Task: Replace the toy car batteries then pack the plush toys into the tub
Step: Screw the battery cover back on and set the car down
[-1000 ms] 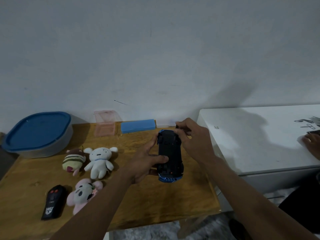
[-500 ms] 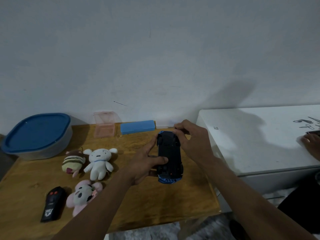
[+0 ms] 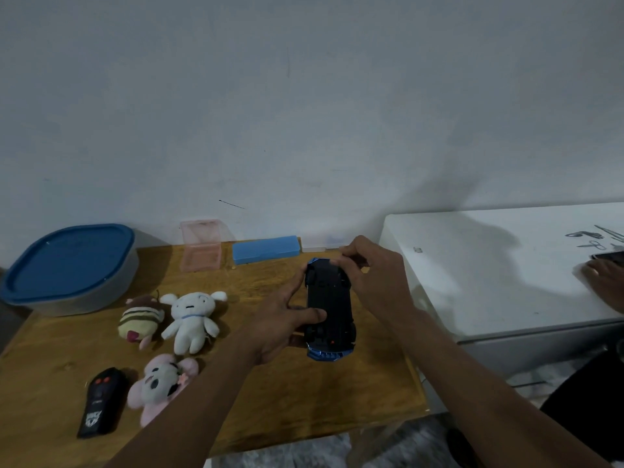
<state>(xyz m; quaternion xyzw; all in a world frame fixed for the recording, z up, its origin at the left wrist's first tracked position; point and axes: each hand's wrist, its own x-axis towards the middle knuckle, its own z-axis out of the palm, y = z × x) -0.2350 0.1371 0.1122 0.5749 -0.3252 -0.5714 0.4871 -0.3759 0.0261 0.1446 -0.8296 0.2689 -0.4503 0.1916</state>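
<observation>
A blue toy car (image 3: 329, 309) lies upside down above the wooden table (image 3: 270, 400), its black underside facing me. My left hand (image 3: 283, 319) grips its left side, thumb across the underside. My right hand (image 3: 374, 278) curls over the car's far end, fingertips on it. Three plush toys lie to the left: a striped one (image 3: 140, 319), a white one (image 3: 190, 315) and a pink one (image 3: 162, 383). The grey tub with a blue lid (image 3: 67, 265) stands at the table's far left, lid on.
A black remote (image 3: 101, 405) lies near the front left edge. A pink clear box (image 3: 201, 246) and a blue case (image 3: 266, 249) stand by the wall. A white cabinet (image 3: 489, 271) adjoins on the right, with small metal tools and another person's hand (image 3: 604, 282).
Both hands and the car have stayed almost still. The right fingers have shifted slightly on the car's far end.
</observation>
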